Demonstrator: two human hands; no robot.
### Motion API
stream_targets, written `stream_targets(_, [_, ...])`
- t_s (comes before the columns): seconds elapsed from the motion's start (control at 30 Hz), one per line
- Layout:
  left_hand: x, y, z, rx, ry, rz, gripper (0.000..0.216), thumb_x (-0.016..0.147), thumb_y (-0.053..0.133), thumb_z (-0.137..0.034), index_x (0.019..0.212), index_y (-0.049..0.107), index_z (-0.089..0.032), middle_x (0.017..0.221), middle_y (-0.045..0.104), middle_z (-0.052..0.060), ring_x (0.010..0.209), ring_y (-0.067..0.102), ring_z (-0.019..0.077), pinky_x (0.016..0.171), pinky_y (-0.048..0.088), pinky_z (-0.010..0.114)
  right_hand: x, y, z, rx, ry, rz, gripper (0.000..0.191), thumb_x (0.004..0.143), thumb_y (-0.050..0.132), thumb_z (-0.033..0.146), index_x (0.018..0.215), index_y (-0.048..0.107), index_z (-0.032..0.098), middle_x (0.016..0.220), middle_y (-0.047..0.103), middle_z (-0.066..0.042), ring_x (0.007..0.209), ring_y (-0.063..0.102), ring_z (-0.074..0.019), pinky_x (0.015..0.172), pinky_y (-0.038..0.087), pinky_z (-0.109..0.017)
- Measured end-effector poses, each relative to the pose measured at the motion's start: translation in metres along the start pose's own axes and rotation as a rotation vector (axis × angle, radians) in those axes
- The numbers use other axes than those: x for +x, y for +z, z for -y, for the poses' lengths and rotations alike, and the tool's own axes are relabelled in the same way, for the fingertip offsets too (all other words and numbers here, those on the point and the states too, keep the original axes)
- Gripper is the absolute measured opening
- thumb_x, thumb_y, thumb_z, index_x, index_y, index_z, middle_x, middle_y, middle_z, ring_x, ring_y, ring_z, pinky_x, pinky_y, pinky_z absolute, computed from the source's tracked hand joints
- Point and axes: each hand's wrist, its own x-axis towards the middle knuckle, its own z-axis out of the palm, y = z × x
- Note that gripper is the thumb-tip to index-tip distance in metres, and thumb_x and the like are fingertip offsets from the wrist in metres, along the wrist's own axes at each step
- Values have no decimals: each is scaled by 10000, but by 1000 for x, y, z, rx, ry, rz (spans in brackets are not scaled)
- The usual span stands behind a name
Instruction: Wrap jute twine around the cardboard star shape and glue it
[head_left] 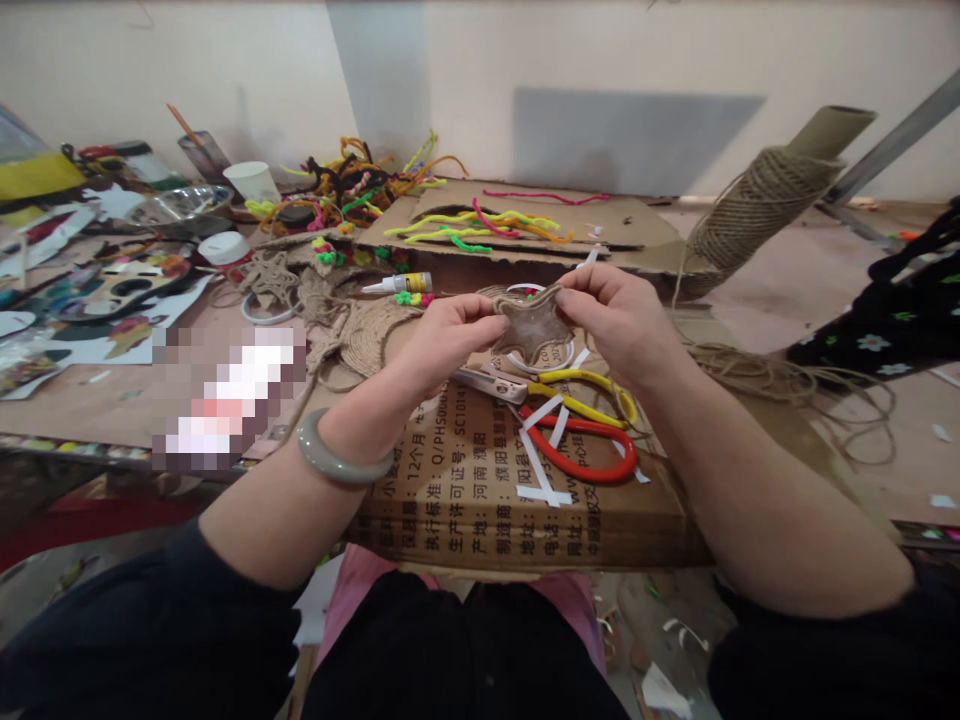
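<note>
A brown star-shaped cardboard piece (534,326) is held up between both hands above a cardboard box (465,490). My left hand (448,336) pinches the star's left point, with a grey-green bangle (336,458) on that wrist. My right hand (616,316) pinches the star's right side with thumb and fingers closed. Below the star lie scissors with yellow handles (592,392) and scissors with red handles (581,450), among white paper strips (541,462). A white ring (536,358) sits partly hidden behind the star.
A big spool of jute twine (757,205) leans at the right, loose twine (787,380) trailing from it. Coloured pipe cleaners (480,225) lie on a cardboard sheet behind. A glue bottle (397,285), woven jute pieces (352,325), a white cup (251,180) and paint clutter fill the left.
</note>
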Motion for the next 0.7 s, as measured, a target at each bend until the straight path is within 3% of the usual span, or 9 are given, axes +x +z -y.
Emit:
stream_targets(0.13, [1,1,0,-34,-11,-13,194,708,721,-315,715,650,-135,627,542,-32,573,430,63,583,349,230,0,1,2,25,36,-25,59,717,611,122,687,614,172,596,559,34,546,458,-81,551,355,-257])
stream_targets(0.4, [2,1,0,-38,29,-59,148,736,683,-213,643,601,-132,577,512,-36,551,430,57,561,338,213,-1,1,-1,-3,21,29,46,730,612,149,695,626,174,596,571,29,546,459,-85,563,357,-268])
stream_targets(0.7, [1,2,0,-36,37,-65,221,732,738,-287,628,615,-137,579,528,-30,549,441,58,561,371,211,-1,3,-1,-4,42,29,76,730,602,122,678,618,174,586,566,29,538,457,-83,549,350,-261])
